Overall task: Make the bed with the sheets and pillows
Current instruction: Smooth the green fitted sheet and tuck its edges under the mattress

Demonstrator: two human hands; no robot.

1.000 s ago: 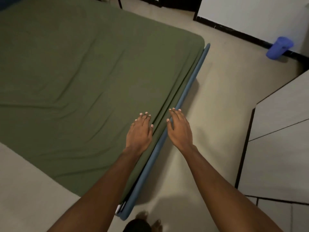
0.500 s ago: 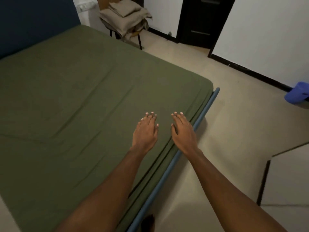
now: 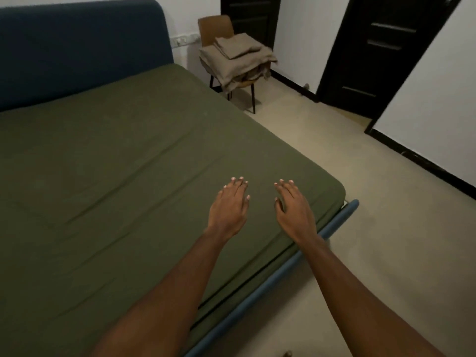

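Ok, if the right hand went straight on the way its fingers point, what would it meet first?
Likely the sheet: the right hand is open low over it near the bed's corner. If it clears the sheet, the line looks free toward the chair with folded linens. Height is unclear.

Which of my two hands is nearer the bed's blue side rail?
The right hand, over the green sheet close to the blue rail; the left hand is further in.

Both hands, left and right, hover flat-fingered over the green sheet (folded linens wait on a chair).
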